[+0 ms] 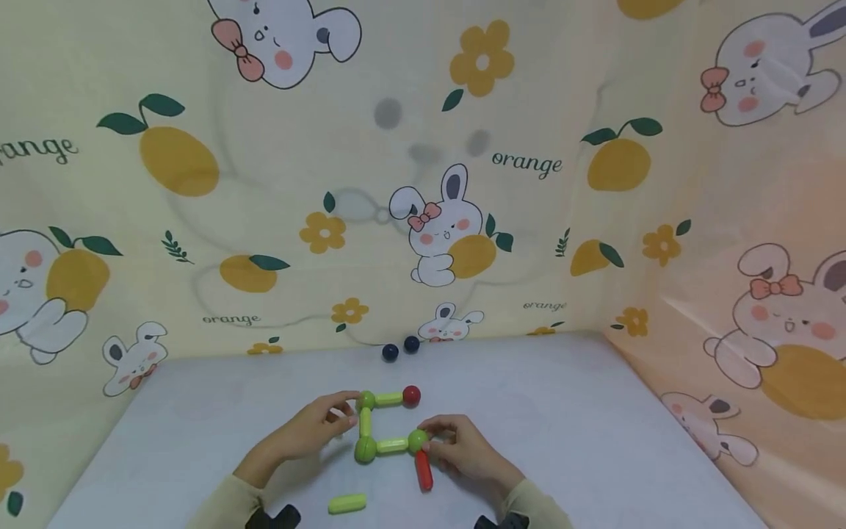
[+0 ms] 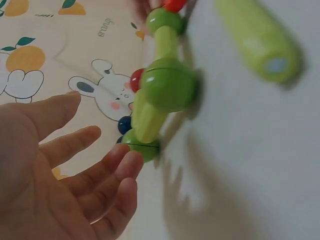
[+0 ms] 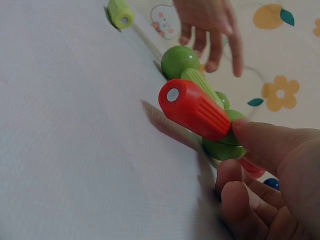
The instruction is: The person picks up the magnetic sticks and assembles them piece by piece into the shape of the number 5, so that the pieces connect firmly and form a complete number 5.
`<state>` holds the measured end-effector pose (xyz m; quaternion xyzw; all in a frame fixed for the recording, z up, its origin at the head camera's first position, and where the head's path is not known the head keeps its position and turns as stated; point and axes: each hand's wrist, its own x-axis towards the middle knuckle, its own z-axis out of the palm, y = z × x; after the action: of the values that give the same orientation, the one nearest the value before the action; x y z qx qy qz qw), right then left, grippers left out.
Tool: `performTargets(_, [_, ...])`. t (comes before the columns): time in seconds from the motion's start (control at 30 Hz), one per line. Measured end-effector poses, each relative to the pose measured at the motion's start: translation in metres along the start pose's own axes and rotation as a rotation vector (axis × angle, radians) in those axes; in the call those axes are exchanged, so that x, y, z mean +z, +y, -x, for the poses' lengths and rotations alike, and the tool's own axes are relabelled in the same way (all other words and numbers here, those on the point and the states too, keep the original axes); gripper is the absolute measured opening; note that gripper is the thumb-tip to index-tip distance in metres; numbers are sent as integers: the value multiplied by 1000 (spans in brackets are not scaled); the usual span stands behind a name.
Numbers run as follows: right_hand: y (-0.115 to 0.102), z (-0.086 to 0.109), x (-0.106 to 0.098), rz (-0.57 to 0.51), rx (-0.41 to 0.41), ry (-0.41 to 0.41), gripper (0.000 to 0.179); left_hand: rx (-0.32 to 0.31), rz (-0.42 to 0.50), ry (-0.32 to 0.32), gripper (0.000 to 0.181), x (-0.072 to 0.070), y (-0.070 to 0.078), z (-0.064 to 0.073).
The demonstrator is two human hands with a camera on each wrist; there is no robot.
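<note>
Green balls and light green rods form an angular chain on the white tabletop, with a red ball at its far right end. My right hand pinches the near right green ball between thumb and fingers. From that ball a red rod sticks out toward me; its pale round end disc shows in the right wrist view. My left hand is beside the far left green ball, fingers loosely spread and fingertips close to it. Another green ball makes the near left corner.
A loose light green rod lies nearer to me, left of the red rod. Two dark blue balls sit at the back edge of the white tabletop. A patterned cloth hangs behind and along the right side.
</note>
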<state>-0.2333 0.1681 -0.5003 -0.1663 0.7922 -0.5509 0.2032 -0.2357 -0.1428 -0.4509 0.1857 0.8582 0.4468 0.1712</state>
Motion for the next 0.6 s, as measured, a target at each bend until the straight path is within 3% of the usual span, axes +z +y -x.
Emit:
performTargets(0.2, [1,-1,-1,-18,17,1,31,20,-40,40,43,-10,11,-30])
performTargets(0.37, [4,-2,-1,-46,45,-4,29,-41,-66,79,41,-13,17,-60])
performTargets(0.6, [5,0,-1,-52,-4,-7,30,-119,-110,116,47,-14,26,-96])
